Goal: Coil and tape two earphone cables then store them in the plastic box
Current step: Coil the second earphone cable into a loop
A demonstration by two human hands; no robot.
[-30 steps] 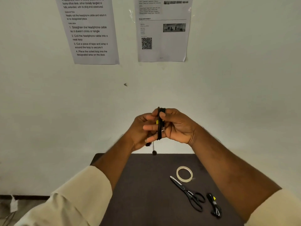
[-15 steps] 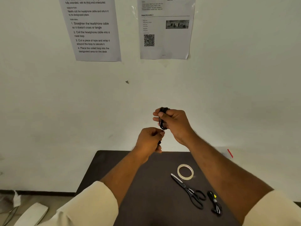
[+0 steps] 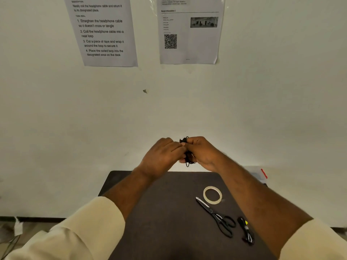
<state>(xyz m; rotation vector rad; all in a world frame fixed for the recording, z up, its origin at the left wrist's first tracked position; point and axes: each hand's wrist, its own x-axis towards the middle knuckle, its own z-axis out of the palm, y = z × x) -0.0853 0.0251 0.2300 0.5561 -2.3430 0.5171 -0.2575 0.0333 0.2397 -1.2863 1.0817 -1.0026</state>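
1. The left hand (image 3: pixel 163 156) has come back up against the right hand (image 3: pixel 201 152); half a second earlier it sat lower, just under the right, and now its fingers (image 3: pixel 177 147) meet the right hand's at the top of the bundle.
2. The earphone cable (image 3: pixel 188 158) stays where it was, held in the air above the far edge of the table (image 3: pixel 159 222), in front of the wall. It shows as a dark bunch between the two hands, with a short loop hanging out below.
3. The right hand's fingers are curled round the coil and grip it. The left hand's fingers lie fairly straight against the coil; whether they pinch a strand or only press on it, I cannot tell.
4. My reading: the coiling of this cable is near its end, and the left hand is tucking or winding the last free length.
5. The tape roll (image 3: pixel 212 195) and the scissors (image 3: pixel 216 216) lie untouched on the table, just beside each other, so taping has not yet begun for this coil.
6. A second cable bundle (image 3: pixel 246 230) with a yellow mark lies near the scissors' handles. It looks already bunched; whether it carries tape I cannot make out.
7. The plastic box (image 3: pixel 260 174) shows only partly, at the table's far right corner behind the right forearm. Neither cable is in it.
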